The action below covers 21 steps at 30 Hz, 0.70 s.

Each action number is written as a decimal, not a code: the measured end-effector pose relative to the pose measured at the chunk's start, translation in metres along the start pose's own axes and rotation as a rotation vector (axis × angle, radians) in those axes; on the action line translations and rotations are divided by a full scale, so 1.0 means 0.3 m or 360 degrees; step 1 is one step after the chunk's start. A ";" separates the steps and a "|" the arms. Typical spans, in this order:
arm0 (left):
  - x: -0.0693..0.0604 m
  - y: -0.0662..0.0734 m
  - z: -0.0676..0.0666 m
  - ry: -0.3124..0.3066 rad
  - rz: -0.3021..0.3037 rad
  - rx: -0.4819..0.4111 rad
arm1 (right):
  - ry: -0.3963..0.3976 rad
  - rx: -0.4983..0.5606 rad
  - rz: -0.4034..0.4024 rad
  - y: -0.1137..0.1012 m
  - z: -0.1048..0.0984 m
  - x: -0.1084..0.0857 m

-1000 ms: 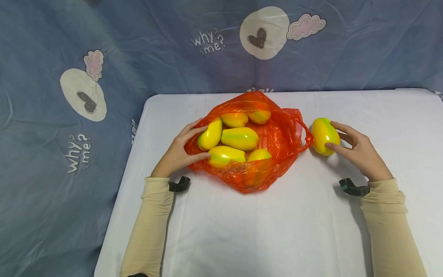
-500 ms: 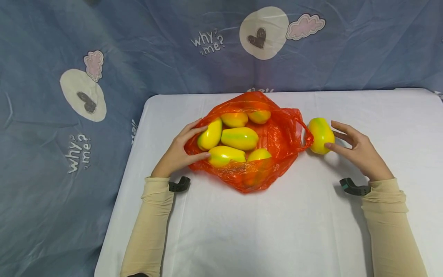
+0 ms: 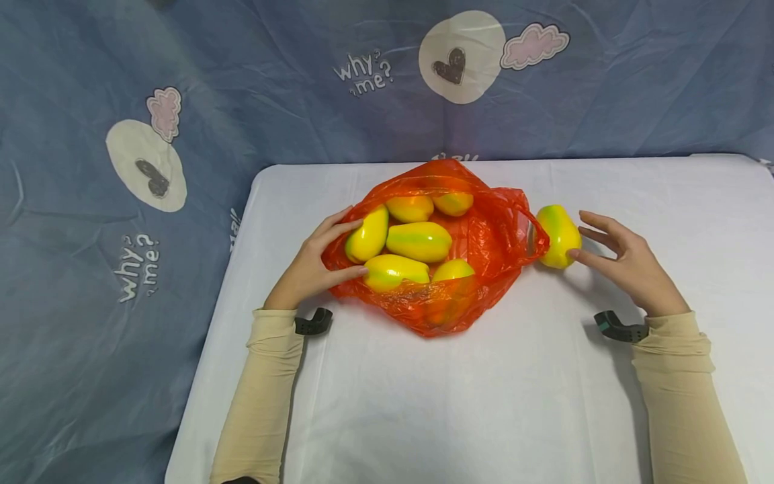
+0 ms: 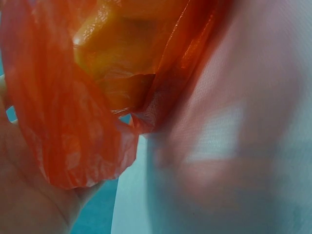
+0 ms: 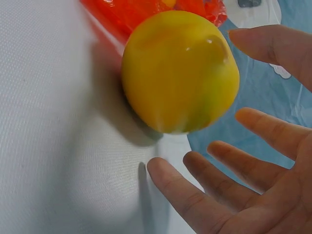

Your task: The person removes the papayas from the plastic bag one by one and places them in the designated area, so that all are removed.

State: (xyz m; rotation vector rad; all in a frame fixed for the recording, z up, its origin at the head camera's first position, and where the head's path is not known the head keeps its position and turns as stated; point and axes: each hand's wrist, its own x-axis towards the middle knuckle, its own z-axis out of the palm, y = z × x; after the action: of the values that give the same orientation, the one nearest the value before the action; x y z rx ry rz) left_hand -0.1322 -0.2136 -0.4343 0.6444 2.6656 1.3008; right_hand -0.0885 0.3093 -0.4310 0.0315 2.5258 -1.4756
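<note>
In the head view a thin red plastic bag [image 3: 492,232] lies with its mouth spread, several glossy yellow-green mangoes [image 3: 418,243] inside. My left hand [image 3: 314,259] holds the bag's left end between spread thumb and fingers. In the left wrist view, red plastic [image 4: 78,131] hangs in front of that palm and hides most of the fingers. A single mango [image 3: 560,236] sits outside the bag at its right, against the handle loop [image 3: 540,247]. My right hand [image 3: 623,259] is just right of it, fingers spread. The right wrist view shows these fingertips apart from the mango [image 5: 180,73].
A white cloth [image 3: 459,403] covers the table. Behind and to the left hangs a blue printed curtain [image 3: 290,87]. Dark wrist-worn devices [image 3: 618,328] stick out from both sleeves above the cloth.
The single mango has shifted left, from between my right fingers to against the bag's handle. My right hand has let it go and barely moved. My left hand and the bag look unchanged.
</note>
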 end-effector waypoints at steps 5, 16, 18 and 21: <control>-0.002 -0.001 -0.002 0.0004 0.0001 0.0004 | 0.0009 -0.0017 -0.0006 -0.005 -0.002 -0.001; -0.003 0.010 -0.005 0.0006 0.0011 -0.0002 | 0.0091 -0.0124 -0.0034 -0.010 -0.009 -0.010; -0.003 0.011 -0.004 0.0008 0.0022 -0.0002 | 0.0113 -0.0136 -0.0038 -0.012 -0.011 -0.010; -0.003 0.011 -0.004 0.0009 0.0029 -0.0003 | 0.0144 -0.0130 -0.0037 -0.015 -0.013 -0.011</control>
State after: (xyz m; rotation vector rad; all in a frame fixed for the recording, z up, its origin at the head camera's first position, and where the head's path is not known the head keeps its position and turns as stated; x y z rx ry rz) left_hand -0.1307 -0.2131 -0.4310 0.6673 2.6688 1.3114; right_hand -0.0864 0.3107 -0.4246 0.0570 2.6646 -1.4080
